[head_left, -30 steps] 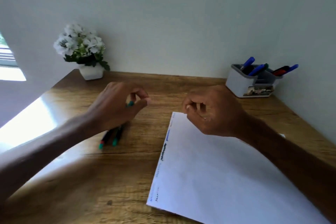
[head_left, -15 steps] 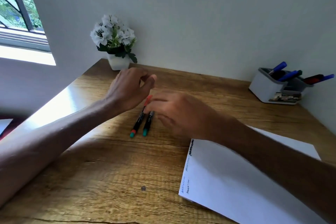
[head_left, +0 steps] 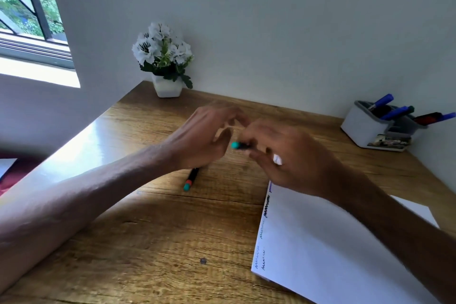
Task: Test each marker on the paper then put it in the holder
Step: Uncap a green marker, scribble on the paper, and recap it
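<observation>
A single wide-angle head view looks forward and down over the tabletop [head_left: 148, 242], which fills the lower frame close up. It faces the wall [head_left: 271, 32], with plant [head_left: 164, 57] at 11 o'clock, holder [head_left: 362, 128] at 2, window [head_left: 29, 7] at 10.

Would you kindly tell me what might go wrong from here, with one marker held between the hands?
1. The right hand grips the teal-ended marker over the bare table, not the paper; once uncapped, its tip might stain the wood.
2. The second marker lies on the table partly hidden behind the left hand, so that hand might knock it and set it rolling.
3. The holder already looks crowded, so putting another marker in might snag.
</observation>
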